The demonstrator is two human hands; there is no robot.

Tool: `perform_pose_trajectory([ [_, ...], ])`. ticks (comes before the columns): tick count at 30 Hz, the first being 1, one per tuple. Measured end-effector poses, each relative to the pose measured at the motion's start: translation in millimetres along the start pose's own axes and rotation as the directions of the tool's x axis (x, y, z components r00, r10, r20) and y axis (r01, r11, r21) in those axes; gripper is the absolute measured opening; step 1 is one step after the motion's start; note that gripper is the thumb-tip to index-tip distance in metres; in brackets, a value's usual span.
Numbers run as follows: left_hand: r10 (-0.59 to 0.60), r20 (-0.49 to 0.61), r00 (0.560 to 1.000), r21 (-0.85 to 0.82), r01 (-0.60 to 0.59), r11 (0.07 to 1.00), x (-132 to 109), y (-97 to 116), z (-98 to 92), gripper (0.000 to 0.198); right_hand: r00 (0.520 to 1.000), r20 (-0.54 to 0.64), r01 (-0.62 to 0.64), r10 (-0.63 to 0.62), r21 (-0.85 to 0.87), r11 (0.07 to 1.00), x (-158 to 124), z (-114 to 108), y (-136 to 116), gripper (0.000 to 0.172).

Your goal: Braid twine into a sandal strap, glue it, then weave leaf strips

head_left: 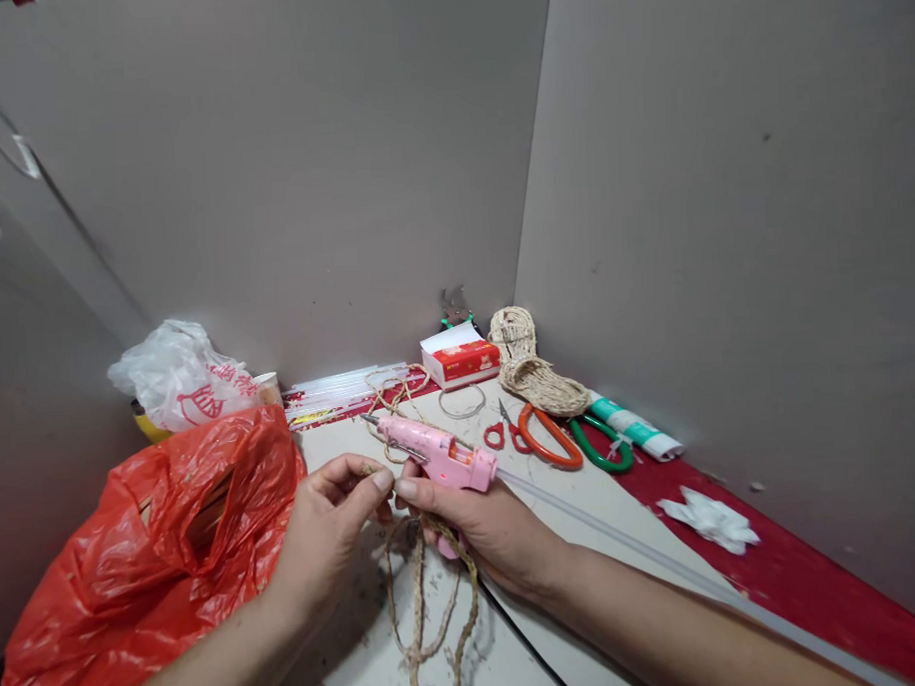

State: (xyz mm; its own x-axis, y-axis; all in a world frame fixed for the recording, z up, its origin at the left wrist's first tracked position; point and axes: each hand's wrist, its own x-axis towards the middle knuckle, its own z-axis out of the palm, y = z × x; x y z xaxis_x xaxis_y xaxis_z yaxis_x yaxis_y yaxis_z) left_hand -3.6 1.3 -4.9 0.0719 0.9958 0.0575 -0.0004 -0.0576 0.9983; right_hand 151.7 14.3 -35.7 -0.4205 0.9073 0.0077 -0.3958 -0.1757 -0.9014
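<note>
Glue gun of pink plastic (435,454): above white table (341,439) | right hand (474,512): grasping it | left hand (325,518): pinching tan braided rope (419,594) | risk: if gun tilts, dark pointed nozzle (369,419) may burn left hand.

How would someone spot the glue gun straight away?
Find the pale table; above it is the person's right hand. That hand holds the glue gun, its dark nozzle pointing left. Its pink body sets it apart from the tan twine hanging below.

Pink glue gun (440,456) tilted; braided rope (418,597) dangling
</note>
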Motion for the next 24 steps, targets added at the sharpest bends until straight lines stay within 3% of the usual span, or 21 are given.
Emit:
perform_pose_trajectory([
  [7, 0.060, -0.059, 0.996, 0.090, -0.055, 0.994, -0.3, 1.7, -3.5, 0.016, 1.000, 0.000, -0.005, 0.005, -0.037, 0.999, -0.8, -1.3, 0.3, 0.021],
  [19, 0.032, 0.050, 0.998, -0.029, -0.031, 0.999, -0.5, 0.6, -2.8, 0.014, 0.982, -0.026, 0.186, -0.189, -0.087, 0.979, -4.6, 7.9, -10.5, 0.018],
  [24, 0.088, 0.002, 0.996, -0.035, -0.088, 0.995, 2.2, 1.3, -6.4, 0.012, 0.987, -0.018, 0.158, -0.160, -0.081, 0.984, -4.7, 5.5, -6.9, 0.017],
])
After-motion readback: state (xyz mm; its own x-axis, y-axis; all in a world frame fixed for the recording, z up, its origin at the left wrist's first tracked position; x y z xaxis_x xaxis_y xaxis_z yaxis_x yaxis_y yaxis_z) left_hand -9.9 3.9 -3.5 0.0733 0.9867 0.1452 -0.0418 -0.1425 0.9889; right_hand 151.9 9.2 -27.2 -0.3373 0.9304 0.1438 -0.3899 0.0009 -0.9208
